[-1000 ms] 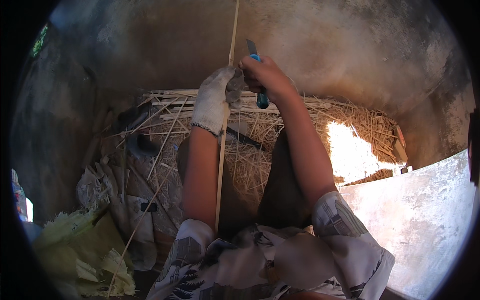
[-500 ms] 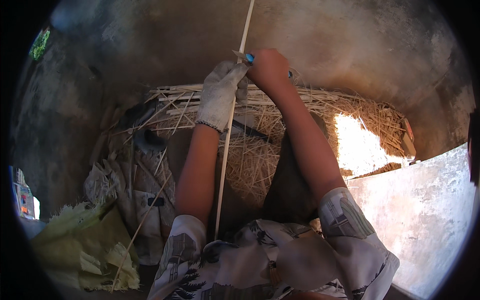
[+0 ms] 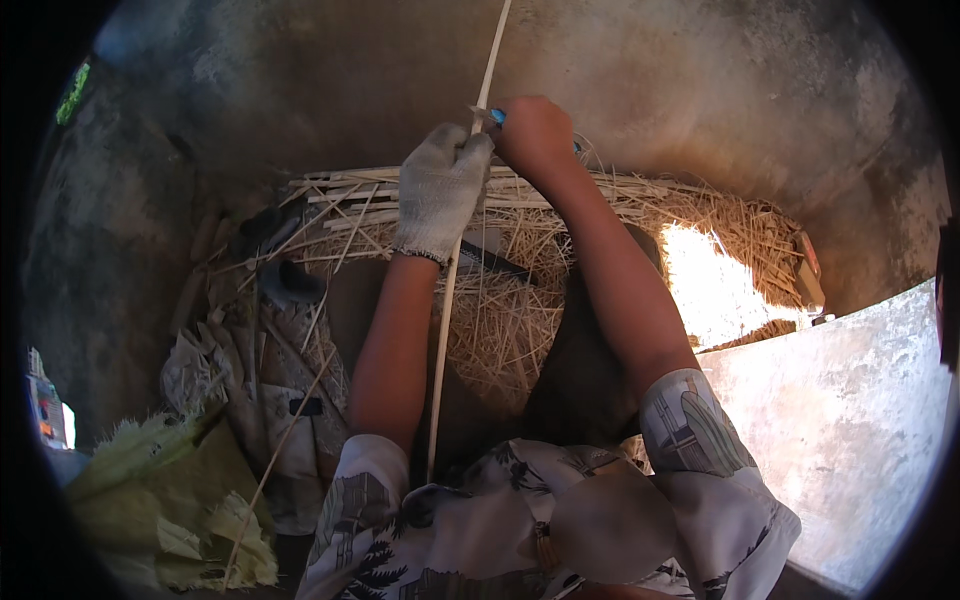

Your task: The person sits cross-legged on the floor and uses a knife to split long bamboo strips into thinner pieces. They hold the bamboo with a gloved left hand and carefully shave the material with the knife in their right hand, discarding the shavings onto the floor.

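Observation:
A long, thin pale strip point(image 3: 446, 330), which looks like split bamboo, runs upright from my lap past the top of the view. My left hand point(image 3: 440, 190), in a whitish knitted glove, is closed around it at mid-length. Bare and closed in a fist, my right hand point(image 3: 537, 138) grips a knife point(image 3: 497, 117) with a blue handle. Its short blade lies across the strip just above the gloved thumb. Most of the handle is hidden inside my fist.
Beyond my knees lies a heap of shavings and thin strips point(image 3: 510, 335), brightly sunlit at the right. A dark, saw-like tool point(image 3: 495, 262) rests on it. Frayed yellow-green cloth point(image 3: 165, 500) is at lower left. A stained wall point(image 3: 660, 90) stands behind, and a pale low wall point(image 3: 830, 430) at right.
The gloved hand's grip has shifted slightly, its thumb now lying more along the strip. The knife blade sits a little differently against the strip. The view has shifted slightly.

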Available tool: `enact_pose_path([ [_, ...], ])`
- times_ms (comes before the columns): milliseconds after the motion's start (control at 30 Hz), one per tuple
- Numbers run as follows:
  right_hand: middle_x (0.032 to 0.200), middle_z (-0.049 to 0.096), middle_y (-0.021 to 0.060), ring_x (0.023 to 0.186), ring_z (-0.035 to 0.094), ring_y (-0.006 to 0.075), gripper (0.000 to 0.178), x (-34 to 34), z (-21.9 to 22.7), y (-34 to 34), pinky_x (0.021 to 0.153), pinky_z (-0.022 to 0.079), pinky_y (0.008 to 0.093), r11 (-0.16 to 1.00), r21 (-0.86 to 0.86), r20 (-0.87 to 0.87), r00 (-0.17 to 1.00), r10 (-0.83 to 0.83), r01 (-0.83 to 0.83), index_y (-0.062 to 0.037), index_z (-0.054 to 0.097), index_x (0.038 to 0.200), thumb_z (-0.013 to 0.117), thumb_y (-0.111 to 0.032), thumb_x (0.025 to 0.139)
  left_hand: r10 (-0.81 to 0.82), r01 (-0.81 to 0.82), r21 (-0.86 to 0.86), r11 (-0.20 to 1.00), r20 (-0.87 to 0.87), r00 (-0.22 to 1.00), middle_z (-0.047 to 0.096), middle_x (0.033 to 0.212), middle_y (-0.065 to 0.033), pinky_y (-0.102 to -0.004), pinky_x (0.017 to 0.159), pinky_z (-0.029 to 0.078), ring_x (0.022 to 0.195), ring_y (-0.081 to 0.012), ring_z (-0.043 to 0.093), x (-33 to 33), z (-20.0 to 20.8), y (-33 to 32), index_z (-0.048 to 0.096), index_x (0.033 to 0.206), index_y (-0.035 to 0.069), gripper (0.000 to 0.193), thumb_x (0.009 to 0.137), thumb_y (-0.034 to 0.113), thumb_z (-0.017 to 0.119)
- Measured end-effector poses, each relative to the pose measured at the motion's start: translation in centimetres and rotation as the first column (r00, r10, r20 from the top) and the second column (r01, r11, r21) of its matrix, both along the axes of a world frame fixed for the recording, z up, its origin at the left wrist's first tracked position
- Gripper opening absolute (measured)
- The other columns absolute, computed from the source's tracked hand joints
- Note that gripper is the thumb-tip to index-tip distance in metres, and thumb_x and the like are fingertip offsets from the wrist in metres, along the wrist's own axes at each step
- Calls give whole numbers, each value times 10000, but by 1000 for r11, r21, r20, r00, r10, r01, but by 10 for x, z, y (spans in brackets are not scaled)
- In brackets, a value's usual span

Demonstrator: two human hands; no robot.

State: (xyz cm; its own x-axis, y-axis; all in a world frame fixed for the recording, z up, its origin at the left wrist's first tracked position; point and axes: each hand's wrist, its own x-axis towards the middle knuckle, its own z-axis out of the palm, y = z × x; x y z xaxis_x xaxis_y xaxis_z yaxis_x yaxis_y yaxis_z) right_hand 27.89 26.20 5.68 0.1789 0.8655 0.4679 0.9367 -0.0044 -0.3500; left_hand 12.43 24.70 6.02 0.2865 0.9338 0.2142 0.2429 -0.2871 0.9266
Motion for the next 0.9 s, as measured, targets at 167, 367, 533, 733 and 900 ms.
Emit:
enact_pose_path([
  [167,770,703,143,746,687,355,142,8,2,-6,668,542,453,995,-75,-47,997,-67,64,-118,744,829,713,-256,837,-83,146,-286,947,221,972,561,757,2,-255,547,489,591,-68,524,-3,21,-18,637,1095,21,262,985,258,638],
  [367,784,715,145,751,704,352,96,13,-6,-4,656,552,449,999,15,78,996,-53,52,-114,745,795,718,-203,772,-125,310,-376,873,442,888,541,736,19,-252,536,476,571,-69,493,-2,15,-15,646,1111,33,233,1008,235,594],
  [533,773,710,133,744,704,342,72,11,-8,-3,653,549,451,999,11,221,975,-34,33,-127,743,821,727,-159,759,-71,427,-419,801,642,764,520,711,34,-242,479,425,538,-68,451,2,-1,-9,652,1059,52,193,1017,226,581],
  [733,746,715,147,717,716,345,74,11,1,-7,631,553,446,999,21,227,973,-44,40,-121,755,758,688,-152,765,-44,433,-484,761,627,778,501,686,47,-239,452,373,533,-65,437,-3,1,-5,654,1026,77,169,1012,234,593],
  [900,740,699,153,689,697,348,80,8,-13,-6,607,541,437,998,23,294,953,-70,67,-113,723,772,651,-148,774,24,-21,-49,999,66,998,602,732,-79,-342,511,453,581,-215,573,9,-7,-14,641,1012,46,233,1006,268,570],
])
